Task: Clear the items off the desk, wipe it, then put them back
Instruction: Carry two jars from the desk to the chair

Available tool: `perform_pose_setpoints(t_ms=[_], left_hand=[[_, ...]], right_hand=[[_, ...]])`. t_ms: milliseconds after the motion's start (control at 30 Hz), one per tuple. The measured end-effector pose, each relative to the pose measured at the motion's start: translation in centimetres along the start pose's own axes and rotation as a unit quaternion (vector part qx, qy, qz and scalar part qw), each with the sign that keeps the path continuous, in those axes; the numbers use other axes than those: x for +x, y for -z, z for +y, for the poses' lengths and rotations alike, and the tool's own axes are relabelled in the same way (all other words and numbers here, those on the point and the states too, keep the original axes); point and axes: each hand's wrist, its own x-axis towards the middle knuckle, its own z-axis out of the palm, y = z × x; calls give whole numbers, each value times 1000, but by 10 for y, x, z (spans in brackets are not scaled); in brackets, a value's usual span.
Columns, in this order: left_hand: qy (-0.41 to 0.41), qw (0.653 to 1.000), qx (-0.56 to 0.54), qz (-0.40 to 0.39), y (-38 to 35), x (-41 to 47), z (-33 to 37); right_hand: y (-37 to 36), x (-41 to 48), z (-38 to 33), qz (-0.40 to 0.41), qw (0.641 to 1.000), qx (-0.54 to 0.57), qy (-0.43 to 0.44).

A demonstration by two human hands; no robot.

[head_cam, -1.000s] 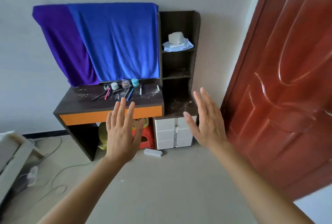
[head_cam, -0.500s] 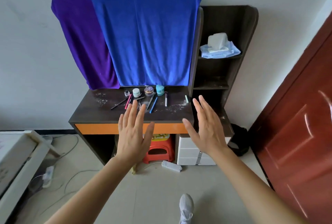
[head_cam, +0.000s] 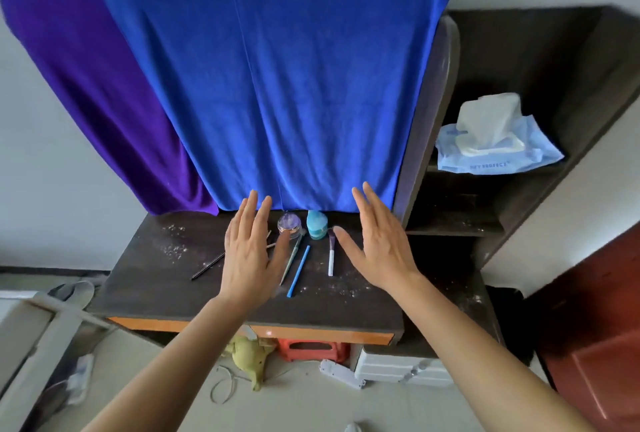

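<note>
While items litter desk (head_cam: 145,272), hands (head_cam: 251,255) hover flat.

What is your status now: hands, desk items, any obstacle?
Left hand and right hand open, over the desk, holding nothing. Teal jar, blue pen, small brush not yet cleared; white crumbs on desk. No obstacle seen.

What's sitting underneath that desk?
A red plastic stool, a yellowish soft toy and, at the right, white drawers. The desktop hides whatever lies farther back.
</note>
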Motion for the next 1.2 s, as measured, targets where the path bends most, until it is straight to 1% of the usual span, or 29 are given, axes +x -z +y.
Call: perform_pose_setpoints(t_ms=[200, 433, 500, 633, 733, 800, 867, 1000, 1100, 1200], left_hand=[[16, 999, -15, -45, -43, 48, -60], [46, 988, -48, -140, -125, 95, -130], [57, 982, -58, -169, -149, 104, -147], [91, 967, -69, -229, -194, 114, -178], [99, 955, -72, -269, -218, 113, -195], [109, 949, -89, -281, -228, 111, -201], [127, 947, -106, -276, -235, 108, -207], [144, 949, -107, -258, -238, 109, -211], [143, 949, -105, -261, -232, 109, -212], [139, 954, -106, -242, -219, 108, -209]], right_hand=[[-64, 62, 22, -63, 998, -2, -9], [-148, 99, 46, -130, 986, 25, -101], [-172, 105, 54, -159, 978, 24, -131], [-215, 108, 67, -192, 967, 16, -167], [-242, 105, 70, -210, 961, 16, -178], [-256, 104, 72, -221, 958, 5, -182], [-267, 102, 74, -220, 957, 5, -190], [-273, 101, 75, -197, 953, 62, -223], [-265, 94, 73, -176, 954, 80, -231], [-249, 86, 69, -138, 961, 81, -225]])
